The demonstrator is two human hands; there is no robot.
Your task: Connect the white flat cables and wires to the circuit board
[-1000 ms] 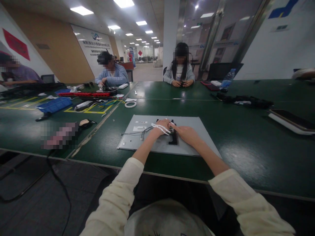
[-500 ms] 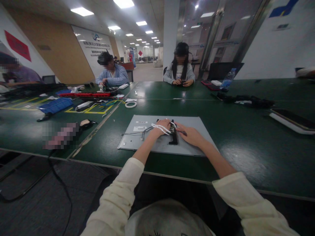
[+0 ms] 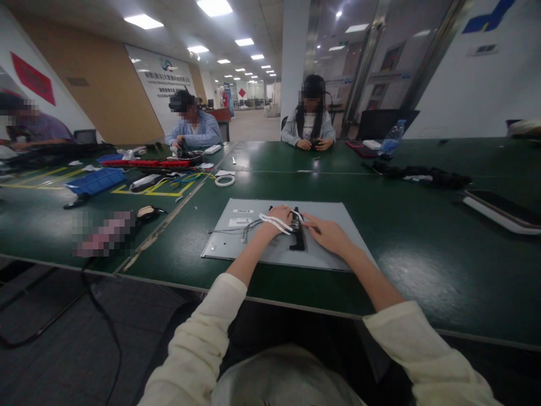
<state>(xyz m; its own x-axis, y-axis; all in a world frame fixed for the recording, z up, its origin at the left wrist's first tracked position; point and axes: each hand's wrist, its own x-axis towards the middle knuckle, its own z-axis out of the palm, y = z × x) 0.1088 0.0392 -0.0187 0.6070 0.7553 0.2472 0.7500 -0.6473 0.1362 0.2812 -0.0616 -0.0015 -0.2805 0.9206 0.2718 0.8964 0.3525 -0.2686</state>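
A flat grey metal panel [image 3: 333, 248], like the back of a display, lies on the green table before me. Across its middle sits a black bracket [image 3: 298, 241]. My left hand [image 3: 279, 217] is closed over the bracket's upper part, its fingertips partly hidden. White flat cables [image 3: 273, 221] run across that hand. To the right of the bracket, my right hand [image 3: 327, 232] is closed in a pinch around a small dark slim thing [image 3: 314, 228], whose kind is unclear. Thin grey wires [image 3: 247, 230] and white labels [image 3: 240, 221] are on the panel's left part.
A blue bin [image 3: 95, 182], a white tape ring [image 3: 225, 180] and coloured wires lie to the left. A phone-like device [image 3: 502, 211], black cloth-like bundle [image 3: 426, 173] and water bottle [image 3: 392, 138] are right. People [image 3: 311, 121] sit across the table.
Both hands stay at the bracket with only slight finger shifts. The white cable between them bows a little more to the right.
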